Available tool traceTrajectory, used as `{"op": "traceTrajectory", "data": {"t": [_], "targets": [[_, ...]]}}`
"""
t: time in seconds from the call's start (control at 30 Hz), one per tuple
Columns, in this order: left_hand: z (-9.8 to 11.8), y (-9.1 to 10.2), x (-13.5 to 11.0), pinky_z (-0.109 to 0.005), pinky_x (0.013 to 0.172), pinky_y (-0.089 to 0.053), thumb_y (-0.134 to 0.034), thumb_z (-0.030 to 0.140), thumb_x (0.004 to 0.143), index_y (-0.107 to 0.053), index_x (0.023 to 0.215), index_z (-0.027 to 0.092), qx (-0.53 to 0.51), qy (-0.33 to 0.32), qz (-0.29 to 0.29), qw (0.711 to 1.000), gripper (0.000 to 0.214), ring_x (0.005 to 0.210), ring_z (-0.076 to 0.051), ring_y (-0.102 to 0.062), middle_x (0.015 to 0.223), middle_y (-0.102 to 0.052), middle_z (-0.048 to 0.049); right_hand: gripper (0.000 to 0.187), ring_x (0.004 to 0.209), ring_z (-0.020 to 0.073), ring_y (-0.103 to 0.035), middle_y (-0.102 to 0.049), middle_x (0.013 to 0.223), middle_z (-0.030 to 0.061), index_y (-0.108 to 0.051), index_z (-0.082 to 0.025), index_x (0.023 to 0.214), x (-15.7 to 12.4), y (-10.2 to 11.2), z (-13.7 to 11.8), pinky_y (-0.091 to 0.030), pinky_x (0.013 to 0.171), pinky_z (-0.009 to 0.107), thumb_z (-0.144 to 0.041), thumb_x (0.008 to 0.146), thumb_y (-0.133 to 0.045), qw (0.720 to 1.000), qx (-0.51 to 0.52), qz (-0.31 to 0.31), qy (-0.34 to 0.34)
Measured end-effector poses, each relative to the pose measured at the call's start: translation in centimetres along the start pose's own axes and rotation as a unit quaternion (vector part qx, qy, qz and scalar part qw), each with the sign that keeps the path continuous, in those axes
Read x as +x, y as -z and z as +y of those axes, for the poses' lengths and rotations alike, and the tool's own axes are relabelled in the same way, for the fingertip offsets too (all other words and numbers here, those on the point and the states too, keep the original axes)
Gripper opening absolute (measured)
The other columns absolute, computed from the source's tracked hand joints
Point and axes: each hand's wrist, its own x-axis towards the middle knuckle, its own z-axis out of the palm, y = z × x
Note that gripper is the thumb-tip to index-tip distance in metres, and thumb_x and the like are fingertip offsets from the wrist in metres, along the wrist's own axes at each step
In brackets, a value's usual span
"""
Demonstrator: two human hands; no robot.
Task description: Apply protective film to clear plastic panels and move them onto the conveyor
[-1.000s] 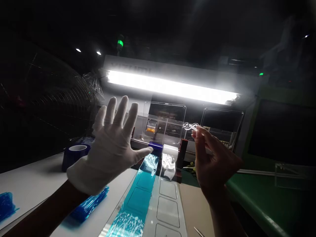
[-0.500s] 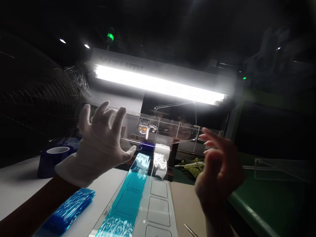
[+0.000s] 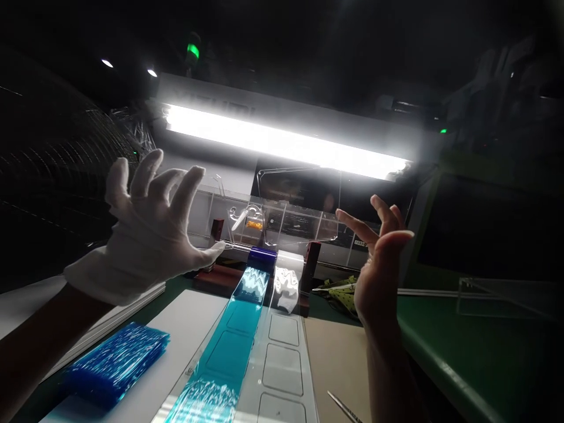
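A clear plastic panel with a curved hook-like feature stands upright in the air between my hands. My left hand, in a white glove, has its thumb and fingertips around the panel's left edge; the exact contact is hard to see through the clear plastic. My bare right hand is spread, its index fingertip at the panel's right edge. Below, a teal film strip runs from a dark blue film roll. Beside it, a clear film strip with rounded-rectangle outlines comes from a pale roll.
A bright tube lamp hangs behind the panel. Brown posts flank the rolls. At lower left lies a stack of blue film pieces; tweezers rest at lower right. A green patterned cloth sits behind the brown board.
The panel and my left hand have shifted left and up, and the panel has turned. My right hand has spread its fingers. A blue tape roll at left is no longer visible.
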Motion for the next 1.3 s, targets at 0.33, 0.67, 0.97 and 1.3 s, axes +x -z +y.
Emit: {"op": "traceTrajectory", "data": {"t": [0.33, 0.67, 0.97, 1.3], "targets": [[2.5, 0.0, -1.6, -0.061, 0.115, -0.006, -0.071, 0.06, 0.063, -0.02, 0.145, 0.008, -0.027, -0.068, -0.015, 0.997, 0.11, 0.14, -0.042, -0.016, 0.147, -0.027, -0.0166, 0.077, 0.144, 0.0297, -0.018, -0.039, 0.149, 0.0013, -0.066, -0.025, 0.116, -4.4, 4.1, -0.5, -0.009, 0.115, 0.065, -0.045, 0.097, 0.006, 0.987, 0.069, 0.002, -0.145], [7.0, -1.8, -11.3, -0.056, 0.105, -0.036, -0.067, 0.035, 0.068, -0.019, 0.141, -0.003, -0.146, -0.112, -0.163, 0.969, 0.095, 0.124, -0.039, -0.04, 0.127, -0.045, -0.0235, 0.107, 0.14, 0.0428, -0.017, -0.041, 0.146, 0.0079, -0.075, -0.022, 0.097, -17.4, 10.1, -1.1, -0.003, 0.11, 0.07, -0.069, 0.08, 0.019, 0.945, -0.064, -0.171, -0.27], [8.6, 0.1, -9.7, -0.056, 0.096, -0.04, -0.064, 0.028, 0.069, -0.026, 0.135, -0.003, -0.181, -0.131, -0.146, 0.964, 0.082, 0.108, -0.033, -0.047, 0.113, -0.051, -0.0185, 0.099, 0.14, 0.0425, -0.012, -0.031, 0.152, 0.0042, -0.069, -0.021, 0.109, -18.6, 10.9, -0.1, 0.003, 0.11, 0.067, -0.063, 0.084, 0.017, 0.927, -0.068, -0.217, -0.297], [8.6, 1.7, -10.0, -0.057, 0.102, -0.03, -0.06, 0.044, 0.072, 0.018, 0.146, 0.005, -0.172, -0.131, -0.2, 0.956, 0.114, 0.119, -0.035, -0.041, 0.129, -0.045, -0.0198, 0.096, 0.138, 0.0477, -0.014, -0.027, 0.154, 0.0052, -0.064, -0.019, 0.117, -21.0, 10.7, 3.4, 0.006, 0.11, 0.068, -0.063, 0.084, 0.016, 0.931, -0.044, -0.285, -0.224]]}}
